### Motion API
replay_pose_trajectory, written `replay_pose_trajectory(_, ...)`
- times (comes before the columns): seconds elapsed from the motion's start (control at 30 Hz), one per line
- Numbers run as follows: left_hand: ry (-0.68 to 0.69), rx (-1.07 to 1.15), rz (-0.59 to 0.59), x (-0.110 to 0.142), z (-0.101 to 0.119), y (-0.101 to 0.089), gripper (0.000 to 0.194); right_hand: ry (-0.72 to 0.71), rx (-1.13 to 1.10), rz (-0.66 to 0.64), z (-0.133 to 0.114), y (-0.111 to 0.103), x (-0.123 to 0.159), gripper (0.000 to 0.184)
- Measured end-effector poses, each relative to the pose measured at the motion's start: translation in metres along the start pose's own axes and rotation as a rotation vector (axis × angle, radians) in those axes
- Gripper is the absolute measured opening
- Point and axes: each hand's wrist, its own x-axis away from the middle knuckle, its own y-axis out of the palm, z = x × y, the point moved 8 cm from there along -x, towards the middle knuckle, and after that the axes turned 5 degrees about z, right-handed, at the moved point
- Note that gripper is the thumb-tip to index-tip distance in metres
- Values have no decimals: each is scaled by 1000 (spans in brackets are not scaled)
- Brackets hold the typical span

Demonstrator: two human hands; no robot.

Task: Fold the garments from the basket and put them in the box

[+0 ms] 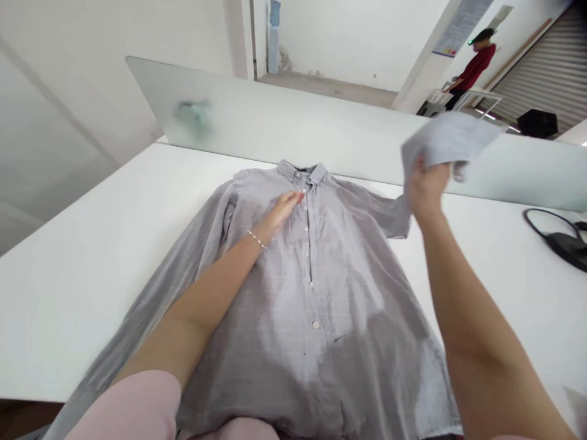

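A grey button-up shirt lies front side up on the white table, its collar toward the far side. The front placket with its white buttons runs down the middle. My left hand rests on the chest beside the upper buttons, fingers stretched out over the fabric. To the right, my right hand is closed around the shirt's sleeve, whose end is lifted above the table and fans out. The other sleeve trails down the left side, partly under my left forearm.
A frosted divider panel stands along the far edge of the white table. A black object with a looped cord lies at the right. Beyond the divider are a person in a red top and a water dispenser.
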Motion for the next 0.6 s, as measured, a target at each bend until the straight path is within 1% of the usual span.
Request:
replay_pose_trajectory(0.03,-64,136,33,-4,-2,-9,30,-75,-11,-41,-37,14,11,49)
replay_pose_trajectory(0.1,-196,356,98,-8,-8,-28,41,-258,-34,-173,-109,45,48,45)
replay_pose_trajectory(0.13,-247,443,137,-10,-10,-38,46,-427,-19,-355,-143,67,77,48)
replay_pose_trajectory(0.17,-279,520,187,-11,-12,-48,49,-558,-29,-537,-169,86,108,53)
replay_pose_trajectory(0.2,-286,589,244,-12,-13,-58,50,-605,-49,-620,-184,96,131,55)
replay_pose_trajectory(0.23,-271,651,292,-13,-12,-67,49,-626,-55,-681,-192,104,149,55)
replay_pose_trajectory(0.27,-247,701,332,-14,-10,-74,48,-626,-69,-723,-193,110,161,55)
replay_pose_trajectory(0.33,-205,764,389,-15,-6,-85,46,-591,-87,-765,-184,117,168,57)
replay_pose_trajectory(0.43,-192,776,432,-18,-2,-99,46,-508,-100,-796,-153,124,153,60)
replay_pose_trajectory(0.5,-194,644,426,-22,-1,-109,36,-428,-87,-791,-129,128,138,58)
replay_pose_trajectory(0.57,-206,449,402,-27,-2,-120,16,-339,-55,-766,-104,133,126,57)
replay_pose_trajectory(0.6,-216,374,393,-29,-4,-124,10,-294,-37,-746,-93,135,122,57)
